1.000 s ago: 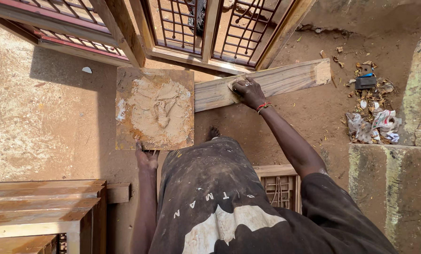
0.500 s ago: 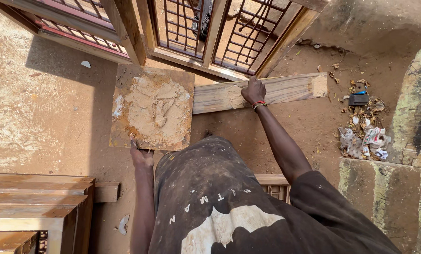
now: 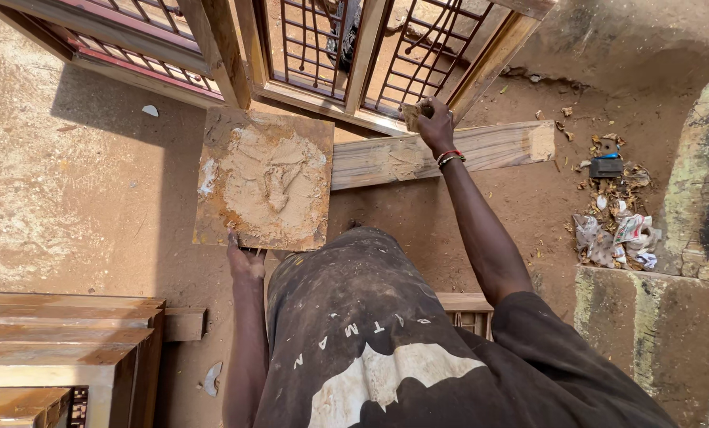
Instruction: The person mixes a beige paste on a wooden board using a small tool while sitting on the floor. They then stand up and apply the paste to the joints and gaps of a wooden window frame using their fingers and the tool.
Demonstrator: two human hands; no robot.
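My left hand [image 3: 246, 261] grips the near edge of a square board [image 3: 212, 214] that is smeared with pale tan filler paste [image 3: 271, 178]. My right hand [image 3: 435, 125] is raised just past the far edge of a long wooden plank [image 3: 501, 147] lying on the dirt ground. It is closed on a small scraper [image 3: 412, 113] that carries a dab of the paste. The hand sits close to the lower rail of a wooden window frame with dark red metal grilles [image 3: 354, 59]. A smear of paste shows on the plank below the hand.
A stack of wooden frames [image 3: 61, 349] lies at the lower left. Another frame [image 3: 467, 305] peeks out beside my body. Litter [image 3: 616, 226] and a small black object [image 3: 606, 166] lie at the right, next to mossy concrete blocks [image 3: 655, 333].
My right hand has lifted off the plank's surface and moved away from me toward the window frame, carrying paste on the scraper. The board in my left hand has shifted only slightly.
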